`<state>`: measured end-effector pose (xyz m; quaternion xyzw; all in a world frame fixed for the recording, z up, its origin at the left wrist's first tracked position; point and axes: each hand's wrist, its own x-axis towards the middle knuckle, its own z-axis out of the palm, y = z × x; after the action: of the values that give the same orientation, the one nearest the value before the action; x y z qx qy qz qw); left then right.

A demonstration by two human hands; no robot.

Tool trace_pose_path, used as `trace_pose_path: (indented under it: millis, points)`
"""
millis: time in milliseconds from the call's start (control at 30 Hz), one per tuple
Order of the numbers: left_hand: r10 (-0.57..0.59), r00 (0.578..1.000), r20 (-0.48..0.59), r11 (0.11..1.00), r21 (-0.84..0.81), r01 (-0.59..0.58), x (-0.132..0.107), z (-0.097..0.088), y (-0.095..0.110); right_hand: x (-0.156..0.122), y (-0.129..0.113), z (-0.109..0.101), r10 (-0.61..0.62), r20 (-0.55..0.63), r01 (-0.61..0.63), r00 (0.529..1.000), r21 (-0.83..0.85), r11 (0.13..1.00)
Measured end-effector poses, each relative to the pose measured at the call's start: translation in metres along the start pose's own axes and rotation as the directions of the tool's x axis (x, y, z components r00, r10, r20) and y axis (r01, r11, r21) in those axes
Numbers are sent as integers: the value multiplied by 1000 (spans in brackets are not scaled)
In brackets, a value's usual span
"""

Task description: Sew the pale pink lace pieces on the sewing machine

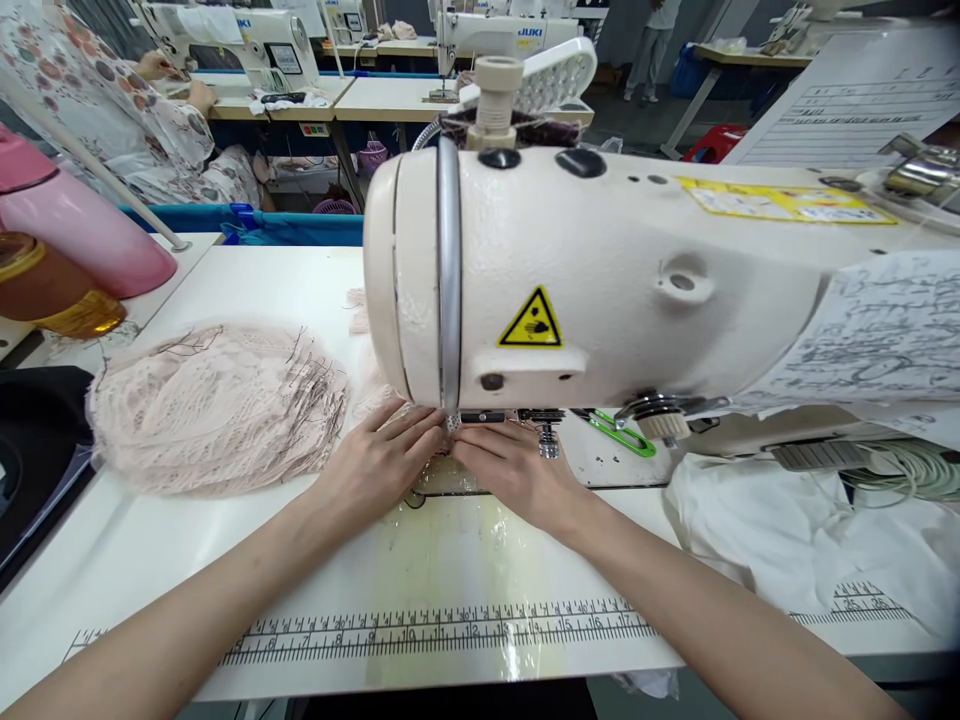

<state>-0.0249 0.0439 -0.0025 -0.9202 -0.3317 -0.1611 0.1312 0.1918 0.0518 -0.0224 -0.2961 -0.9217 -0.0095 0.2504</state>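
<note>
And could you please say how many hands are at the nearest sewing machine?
2: the left hand, on the pale pink lace, and the right hand beside it.

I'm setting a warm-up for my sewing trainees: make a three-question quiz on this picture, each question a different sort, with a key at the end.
1. Short answer: What lies on the table to the left of the person's left hand?

2. True or false: The green-handled tool is held in the right hand.

3. Fill in the blank: The triangular warning sign on the sewing machine is black and ____.

Key:
1. A rounded pile of pale pink lace fabric.
2. False; it lies under the machine's arm, to the right of that hand's fingers.
3. Yellow.
</note>
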Motion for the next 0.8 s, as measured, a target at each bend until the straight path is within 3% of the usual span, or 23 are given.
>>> trace_pose_path:
  millis: [433, 633, 800]
  points:
    - [-24, 1000, -17, 999, 24, 24, 2, 2, 6, -10, 4, 4, 142, -51, -149, 989, -196, 969]
    - [-19, 1000, 13, 1000, 20, 19, 0, 2, 7, -16, 7, 13, 304, -104, -310, 947, -49, 950]
    - [-46, 999, 9, 999, -5, 46, 0, 5, 8, -19, 14, 15, 310, -108, -310, 944, 14, 950]
